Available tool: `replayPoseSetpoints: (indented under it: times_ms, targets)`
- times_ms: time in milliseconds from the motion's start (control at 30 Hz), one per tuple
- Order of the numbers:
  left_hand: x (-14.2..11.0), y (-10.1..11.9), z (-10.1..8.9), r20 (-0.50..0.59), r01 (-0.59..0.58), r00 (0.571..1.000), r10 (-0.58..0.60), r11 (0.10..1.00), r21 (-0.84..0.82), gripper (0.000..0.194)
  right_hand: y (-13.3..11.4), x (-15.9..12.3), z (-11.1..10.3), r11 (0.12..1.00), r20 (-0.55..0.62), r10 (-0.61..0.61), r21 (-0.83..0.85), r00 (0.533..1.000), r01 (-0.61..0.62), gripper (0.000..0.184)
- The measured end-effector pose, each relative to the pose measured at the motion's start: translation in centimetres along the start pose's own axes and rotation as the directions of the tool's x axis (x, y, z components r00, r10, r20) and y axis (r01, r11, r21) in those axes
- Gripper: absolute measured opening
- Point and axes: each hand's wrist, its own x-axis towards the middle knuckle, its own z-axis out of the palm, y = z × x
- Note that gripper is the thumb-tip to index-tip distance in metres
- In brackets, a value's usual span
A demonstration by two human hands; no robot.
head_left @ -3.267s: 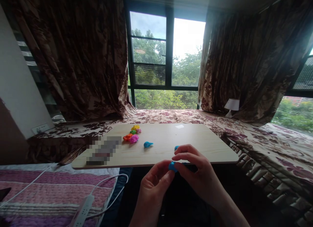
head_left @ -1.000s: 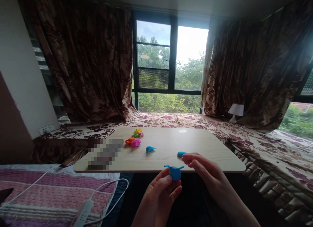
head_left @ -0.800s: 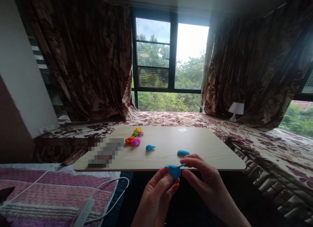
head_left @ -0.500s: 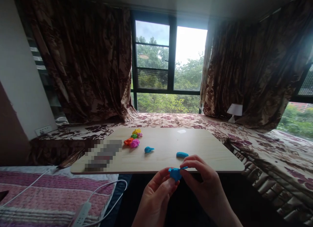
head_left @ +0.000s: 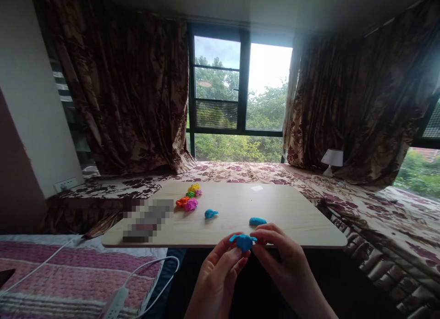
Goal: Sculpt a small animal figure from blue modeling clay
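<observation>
A blue clay figure (head_left: 242, 241) with small side points sits between both my hands, just in front of the near edge of the wooden tabletop (head_left: 295, 213). My left hand (head_left: 220, 275) pinches it from below and the left. My right hand (head_left: 283, 264) pinches its right side with thumb and fingertips. Two loose blue clay pieces lie on the tabletop: an oval one (head_left: 257, 221) just beyond my right fingers and a teardrop one (head_left: 210, 213) further left.
A heap of orange, pink, yellow and green clay lumps (head_left: 188, 198) lies at the table's back left beside a blurred flat object (head_left: 147, 219). A white power strip (head_left: 115, 304) and cable lie on the pink quilt at lower left. A small white lamp (head_left: 331, 161) stands by the curtains.
My right hand came back from near the oval blue piece on the table and closed on the right side of the blue figure. My left hand has kept hold of it throughout.
</observation>
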Motion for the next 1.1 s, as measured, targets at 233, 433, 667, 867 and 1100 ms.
replayPoseSetpoints:
  times_ms: [233, 433, 667, 867, 1100]
  targets:
    - [-0.6, 0.0, 0.7, 0.043, -0.066, 0.997, 0.067, 0.997, -0.026, 0.031, 0.0, 0.1, 0.5, 1.000, -0.023, -0.025, 0.019, 0.999, 0.025, 0.014]
    - [-0.8, 0.0, 0.9, 0.006, -0.060, 0.998, 0.060, 0.998, -0.015, 0.033, -0.5, 0.1, 0.3, 0.999, -0.008, -0.036, 0.035, 0.999, 0.036, 0.013]
    - [0.0, 0.3, 0.4, -0.083, -0.088, 0.993, 0.087, 0.996, -0.016, 0.034, 0.1, -0.3, 0.4, 0.999, -0.016, -0.034, 0.016, 0.999, 0.034, 0.014]
    - [0.8, 0.2, -0.7, -0.111, -0.046, 0.993, 0.042, 0.999, -0.027, 0.026, 1.4, -0.7, 0.7, 0.999, -0.063, -0.010, -0.046, 0.998, 0.007, 0.023]
    - [1.0, -0.8, -1.5, -0.073, 0.000, 0.997, -0.004, 0.998, -0.057, 0.024, 1.8, -1.1, 1.6, 0.986, -0.002, -0.095, -0.140, 0.995, 0.094, 0.031]
